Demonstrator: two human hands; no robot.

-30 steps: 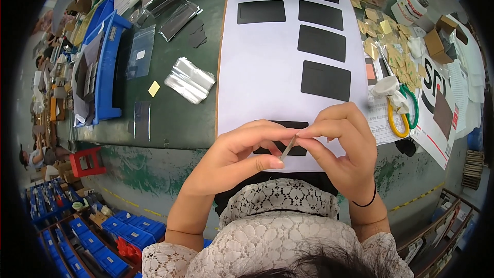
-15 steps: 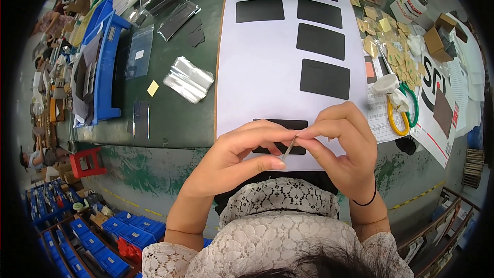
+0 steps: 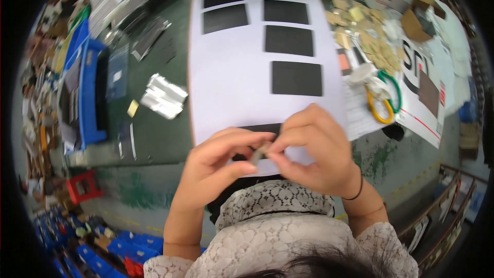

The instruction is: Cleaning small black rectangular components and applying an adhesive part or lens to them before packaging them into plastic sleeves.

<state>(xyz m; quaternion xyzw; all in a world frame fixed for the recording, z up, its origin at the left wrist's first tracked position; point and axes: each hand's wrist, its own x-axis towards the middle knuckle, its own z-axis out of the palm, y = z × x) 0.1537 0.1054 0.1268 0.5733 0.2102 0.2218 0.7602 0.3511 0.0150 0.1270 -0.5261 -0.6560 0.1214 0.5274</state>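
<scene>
My left hand (image 3: 208,166) and my right hand (image 3: 320,153) meet over the near end of a white sheet (image 3: 226,87). Between their fingertips is a small, thin, pale greyish piece (image 3: 257,155), blurred and partly covered by fingers; its kind cannot be made out. My left thumb and fingers hold its left side, while my right thumb and index finger pinch its upper end. Beneath the hands lies a black rectangular card (image 3: 257,128), mostly hidden. Farther up the sheet, several more black cards (image 3: 297,78) lie flat in two columns.
Left of the sheet are clear plastic sleeves (image 3: 164,96), a small yellow square (image 3: 133,108) and a blue bin (image 3: 91,92). On the right lie scissors (image 3: 380,108) with yellow and green handles, several tan paper pieces (image 3: 378,46) and an open cardboard box (image 3: 418,23).
The whole view has shifted, with the tabletop now farther left and tilted. Both hands still hold the small piece; my right fingers have moved down along it slightly.
</scene>
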